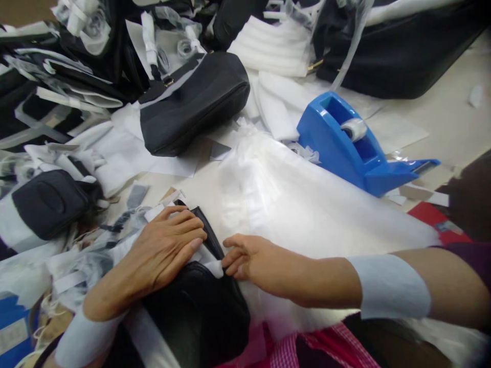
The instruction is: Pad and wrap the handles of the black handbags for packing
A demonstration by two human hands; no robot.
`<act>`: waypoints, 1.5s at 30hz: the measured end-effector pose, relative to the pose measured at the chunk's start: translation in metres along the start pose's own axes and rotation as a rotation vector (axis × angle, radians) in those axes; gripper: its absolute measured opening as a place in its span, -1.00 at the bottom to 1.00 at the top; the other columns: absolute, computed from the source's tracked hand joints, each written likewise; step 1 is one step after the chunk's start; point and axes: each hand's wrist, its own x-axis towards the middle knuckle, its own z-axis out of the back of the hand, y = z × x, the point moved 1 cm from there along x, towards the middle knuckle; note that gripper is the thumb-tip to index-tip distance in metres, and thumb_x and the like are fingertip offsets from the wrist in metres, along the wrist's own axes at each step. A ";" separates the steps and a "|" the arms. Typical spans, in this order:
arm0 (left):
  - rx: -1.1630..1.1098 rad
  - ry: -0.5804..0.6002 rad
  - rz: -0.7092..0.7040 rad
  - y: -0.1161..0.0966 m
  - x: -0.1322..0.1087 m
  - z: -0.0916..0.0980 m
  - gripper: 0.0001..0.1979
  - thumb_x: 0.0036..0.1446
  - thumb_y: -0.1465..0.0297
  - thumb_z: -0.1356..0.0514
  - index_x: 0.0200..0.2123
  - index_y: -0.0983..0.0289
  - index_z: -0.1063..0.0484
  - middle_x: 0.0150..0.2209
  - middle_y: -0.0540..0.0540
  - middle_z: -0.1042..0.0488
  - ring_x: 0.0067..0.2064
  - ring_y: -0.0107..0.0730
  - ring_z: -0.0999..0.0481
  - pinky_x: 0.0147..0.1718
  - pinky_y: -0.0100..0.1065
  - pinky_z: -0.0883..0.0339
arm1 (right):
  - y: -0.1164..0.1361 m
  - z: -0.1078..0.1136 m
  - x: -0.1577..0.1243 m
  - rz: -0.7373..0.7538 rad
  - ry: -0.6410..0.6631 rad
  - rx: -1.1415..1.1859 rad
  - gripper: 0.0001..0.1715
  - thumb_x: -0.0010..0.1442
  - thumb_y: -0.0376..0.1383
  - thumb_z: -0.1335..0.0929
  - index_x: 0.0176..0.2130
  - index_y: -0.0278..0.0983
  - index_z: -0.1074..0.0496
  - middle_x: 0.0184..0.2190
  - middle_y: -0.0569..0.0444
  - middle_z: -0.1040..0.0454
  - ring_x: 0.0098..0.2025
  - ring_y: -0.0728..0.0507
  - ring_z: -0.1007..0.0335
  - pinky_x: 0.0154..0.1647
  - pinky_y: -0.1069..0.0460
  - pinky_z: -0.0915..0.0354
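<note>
A black bag (215,312) lies at the near edge of the table, close to my body, its upper side facing me. My left hand (166,250) is laid over its top edge, fingers together and bent around it. At the bag's right edge, my right hand (249,258) has curled fingers on the rim, the uppermost digit a little apart. Between the hands a white wrapped piece (210,263) sticks out of the bag top. My left palm hides part of the opening. Both forearms wear pale cuffs.
A blue tape dispenser (337,138) stands at the right, beside a large sheet of translucent plastic (307,199). Another black bag (195,102) lies beyond my hands. A small dark bag (53,202) and several wrapped bags crowd the left. A large black bag (399,51) lies at the back right.
</note>
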 end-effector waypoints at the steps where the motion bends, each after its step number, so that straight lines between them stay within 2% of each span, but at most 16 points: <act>1: 0.000 0.001 -0.012 0.000 -0.001 0.000 -0.69 0.32 0.34 0.08 -0.20 0.19 -0.46 -0.20 0.04 -0.52 -0.14 -0.28 -0.44 0.12 -0.15 -0.08 | -0.003 -0.002 -0.002 -0.015 0.001 0.005 -0.59 0.05 -0.45 -0.33 -0.06 -0.29 -0.33 -0.34 0.11 -0.44 -0.33 -0.02 -0.41 -0.19 0.04 -0.37; 5: -0.017 -0.013 -0.078 0.000 -0.002 -0.001 -0.74 0.30 0.40 0.07 -0.14 0.22 -0.40 -0.12 0.08 -0.50 -0.07 -0.25 -0.42 0.07 -0.14 -0.06 | -0.011 -0.011 -0.019 -0.023 -0.105 0.000 -0.44 -0.03 -0.48 -0.37 -0.01 -0.22 -0.31 -0.14 0.06 -0.42 -0.26 -0.03 -0.44 -0.19 0.04 -0.37; 8: -0.029 -0.019 -0.081 0.000 -0.003 -0.004 -0.77 0.29 0.40 0.05 -0.15 0.24 -0.39 -0.12 0.10 -0.50 -0.07 -0.20 -0.41 -0.01 -0.13 -0.09 | -0.006 -0.020 -0.037 -0.046 -0.117 -0.062 -0.38 -0.05 -0.51 -0.36 0.03 -0.21 -0.29 -0.04 0.04 -0.38 -0.33 0.03 -0.39 -0.29 0.09 -0.33; 12: -0.063 -0.009 -0.099 0.000 -0.003 -0.004 -0.77 0.28 0.41 0.05 -0.14 0.24 -0.37 -0.11 0.13 -0.49 -0.07 -0.18 -0.41 -0.05 -0.12 -0.12 | 0.001 -0.031 -0.052 -0.048 -0.169 -0.081 -0.40 0.02 -0.50 -0.32 0.06 -0.23 -0.24 -0.05 0.03 -0.37 -0.38 0.07 -0.32 -0.34 0.12 -0.28; 16: -0.099 -0.057 -0.109 -0.004 -0.003 0.001 -0.78 0.27 0.43 0.07 -0.14 0.24 -0.34 -0.10 0.14 -0.48 -0.06 -0.18 -0.41 -0.06 -0.11 -0.15 | -0.009 -0.040 -0.056 0.006 -0.237 -0.128 -0.42 -0.04 -0.47 -0.39 -0.01 -0.23 -0.24 -0.13 0.06 -0.38 -0.31 0.01 -0.36 -0.31 0.09 -0.31; 22: -0.139 -0.091 -0.088 -0.011 0.001 0.005 -0.83 0.26 0.43 0.06 -0.22 0.25 -0.32 -0.14 0.14 -0.48 -0.10 -0.19 -0.43 -0.09 -0.13 -0.20 | -0.030 -0.046 -0.055 0.214 -0.229 -0.410 -0.57 -0.03 -0.44 -0.41 -0.12 -0.20 -0.35 -0.27 0.14 -0.48 -0.20 -0.07 -0.42 -0.15 0.04 -0.33; 26: -0.161 -0.041 -0.100 -0.012 0.003 -0.001 -0.81 0.25 0.43 0.08 -0.28 0.25 -0.32 -0.22 0.13 -0.48 -0.18 -0.22 -0.44 -0.10 -0.14 -0.22 | -0.034 -0.040 -0.053 0.345 -0.243 -0.716 -0.69 0.05 -0.45 -0.34 -0.15 -0.24 -0.37 -0.31 0.13 -0.49 -0.30 -0.06 -0.41 -0.22 0.05 -0.31; 29: -0.190 -0.021 -0.077 -0.011 0.001 -0.001 -0.81 0.24 0.42 0.08 -0.30 0.24 -0.32 -0.21 0.12 -0.47 -0.16 -0.22 -0.43 -0.08 -0.15 -0.22 | -0.038 -0.037 -0.052 0.472 -0.240 -0.862 -0.68 0.10 -0.44 -0.30 -0.10 -0.27 -0.38 -0.29 0.07 -0.49 -0.29 -0.07 -0.42 -0.25 0.05 -0.34; 33: -0.272 -0.054 -0.029 -0.008 -0.006 0.003 -0.83 0.24 0.48 0.09 -0.28 0.24 -0.27 -0.10 0.15 -0.42 -0.04 -0.22 -0.37 -0.04 -0.18 -0.20 | -0.049 -0.034 -0.047 0.737 -0.282 -1.025 -0.65 0.15 -0.42 -0.26 -0.04 -0.34 -0.38 -0.32 0.02 -0.48 -0.35 -0.09 -0.44 -0.40 0.07 -0.35; 37: -0.328 -0.062 -0.007 -0.007 -0.009 0.005 -0.86 0.23 0.51 0.08 -0.27 0.24 -0.24 -0.08 0.12 -0.40 -0.02 -0.25 -0.34 -0.05 -0.22 -0.20 | -0.053 -0.035 -0.045 0.962 -0.356 -1.246 -0.64 0.28 -0.37 -0.23 0.05 -0.40 -0.32 -0.32 0.00 -0.50 -0.44 -0.06 -0.44 -0.63 0.09 -0.25; 41: -0.344 -0.029 -0.022 -0.004 -0.009 0.004 -0.85 0.23 0.49 0.09 -0.24 0.23 -0.24 -0.05 0.12 -0.40 0.02 -0.24 -0.33 0.00 -0.21 -0.17 | -0.047 -0.041 -0.049 1.062 -0.373 -1.333 -0.63 0.34 -0.36 -0.21 0.09 -0.47 -0.29 -0.32 -0.02 -0.54 -0.42 -0.05 -0.47 -0.59 0.10 -0.32; 45: -0.335 0.003 -0.071 0.000 -0.008 0.004 -0.79 0.27 0.43 0.12 -0.15 0.22 -0.28 -0.02 0.12 -0.43 0.03 -0.22 -0.37 0.07 -0.14 -0.11 | -0.043 -0.047 -0.052 1.065 -0.326 -1.290 -0.60 0.31 -0.44 -0.23 0.12 -0.50 -0.27 -0.35 -0.02 -0.54 -0.42 -0.05 -0.46 -0.51 0.10 -0.38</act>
